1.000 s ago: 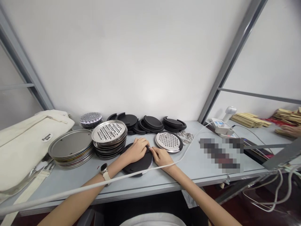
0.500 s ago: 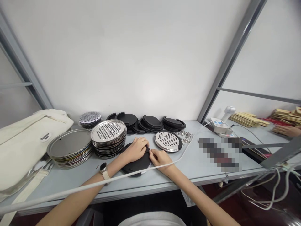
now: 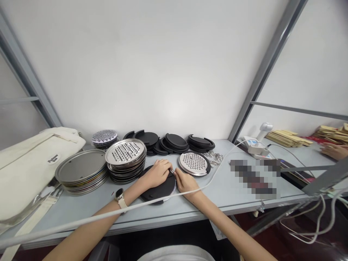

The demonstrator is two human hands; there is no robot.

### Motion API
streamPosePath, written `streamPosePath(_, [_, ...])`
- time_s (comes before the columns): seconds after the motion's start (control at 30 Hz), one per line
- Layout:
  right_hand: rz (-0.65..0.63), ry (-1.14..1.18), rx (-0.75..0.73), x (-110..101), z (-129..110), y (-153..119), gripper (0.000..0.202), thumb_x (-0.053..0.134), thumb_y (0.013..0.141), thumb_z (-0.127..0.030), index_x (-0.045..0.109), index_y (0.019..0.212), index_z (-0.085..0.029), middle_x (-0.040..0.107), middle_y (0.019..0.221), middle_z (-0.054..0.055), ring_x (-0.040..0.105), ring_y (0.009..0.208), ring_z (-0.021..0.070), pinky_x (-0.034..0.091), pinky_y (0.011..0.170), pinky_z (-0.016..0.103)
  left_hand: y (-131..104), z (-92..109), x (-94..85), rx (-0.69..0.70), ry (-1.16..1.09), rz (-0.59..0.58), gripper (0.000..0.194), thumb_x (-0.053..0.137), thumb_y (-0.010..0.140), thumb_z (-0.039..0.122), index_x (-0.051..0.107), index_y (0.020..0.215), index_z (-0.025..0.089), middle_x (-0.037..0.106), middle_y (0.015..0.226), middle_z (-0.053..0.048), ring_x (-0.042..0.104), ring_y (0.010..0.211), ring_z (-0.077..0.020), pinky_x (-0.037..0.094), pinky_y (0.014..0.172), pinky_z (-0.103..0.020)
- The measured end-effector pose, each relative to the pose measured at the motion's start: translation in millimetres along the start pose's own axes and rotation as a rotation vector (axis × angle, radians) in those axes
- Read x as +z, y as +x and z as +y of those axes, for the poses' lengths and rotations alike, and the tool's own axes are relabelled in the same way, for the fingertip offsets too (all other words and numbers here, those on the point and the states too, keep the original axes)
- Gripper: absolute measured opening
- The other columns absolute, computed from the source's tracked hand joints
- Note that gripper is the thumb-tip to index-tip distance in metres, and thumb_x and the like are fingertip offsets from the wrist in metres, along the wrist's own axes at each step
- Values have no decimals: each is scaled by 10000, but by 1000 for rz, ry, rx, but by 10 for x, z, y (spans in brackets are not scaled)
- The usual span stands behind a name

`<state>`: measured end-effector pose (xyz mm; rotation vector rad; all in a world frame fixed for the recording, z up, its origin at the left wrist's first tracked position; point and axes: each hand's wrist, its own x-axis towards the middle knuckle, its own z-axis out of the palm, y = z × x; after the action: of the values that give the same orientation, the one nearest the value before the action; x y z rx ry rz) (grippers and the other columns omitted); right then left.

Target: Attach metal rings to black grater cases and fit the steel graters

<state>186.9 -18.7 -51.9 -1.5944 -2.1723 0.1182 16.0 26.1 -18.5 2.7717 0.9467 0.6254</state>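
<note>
A round black disc (image 3: 160,189) lies flat on the grey table (image 3: 89,204), with a metal edge showing under its right side. My left hand (image 3: 155,173) rests curled on its far rim. My right hand (image 3: 185,181) presses at the disc's right edge, fingertips meeting the left hand's over a small metal piece (image 3: 172,170). A watch is on my left wrist. Just right of the hands sits a perforated metal grater disc in a black ring (image 3: 194,163).
Left of the hands stand a stack of grater discs (image 3: 126,160) and a stack of plain metal discs (image 3: 81,171). Black rings (image 3: 174,142) line the back. A white cable (image 3: 89,218) crosses the front. A cream bag (image 3: 29,163) lies left. Another person's hand (image 3: 334,150) is far right.
My hands have barely shifted on the black disc; the right fingers moved slightly closer to the left hand. The other person's hand at far right moved a little.
</note>
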Motion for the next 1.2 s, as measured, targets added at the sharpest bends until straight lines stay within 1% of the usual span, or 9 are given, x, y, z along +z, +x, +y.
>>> streamPosePath(0.13, [-20, -23, -11, 7, -6, 7, 212, 313, 963, -230, 514, 912, -183, 620, 665, 34, 578, 574, 171, 217, 519, 268, 2, -4, 5, 2, -3, 3, 194, 370, 857, 85, 538, 865, 183, 561, 923, -44, 524, 913, -205, 383, 865, -355])
streamPosePath(0.37, [-28, -45, -34, -24, -29, -18, 216, 317, 958, -217, 519, 914, -158, 620, 675, 36, 565, 578, 157, 238, 546, 267, -4, -18, 11, -4, 1, -2, 204, 370, 862, 82, 543, 895, 185, 561, 944, -46, 519, 925, -204, 384, 878, -351])
streamPosePath(0.77, [-18, -34, -49, -19, -31, -37, 192, 365, 935, -217, 531, 855, -161, 592, 638, 19, 516, 546, 132, 217, 550, 264, -8, 7, -13, 5, 7, -8, 187, 383, 852, 76, 536, 864, 183, 557, 922, -42, 518, 919, -204, 380, 858, -352])
streamPosePath(1.07, [-26, -14, -27, -55, -44, -48, 180, 392, 915, -216, 537, 815, -176, 559, 604, 0, 491, 532, 123, 222, 553, 254, -10, 16, -17, 14, -6, -8, 183, 391, 849, 73, 535, 862, 185, 559, 911, -38, 518, 913, -202, 387, 855, -349])
streamPosePath(1.2, [-21, -25, -26, -46, -38, -52, 177, 404, 906, -221, 541, 805, -175, 568, 608, 5, 492, 534, 123, 220, 552, 253, -16, 22, -23, 20, -10, -13, 187, 384, 854, 77, 535, 866, 187, 564, 918, -38, 520, 920, -200, 384, 867, -352])
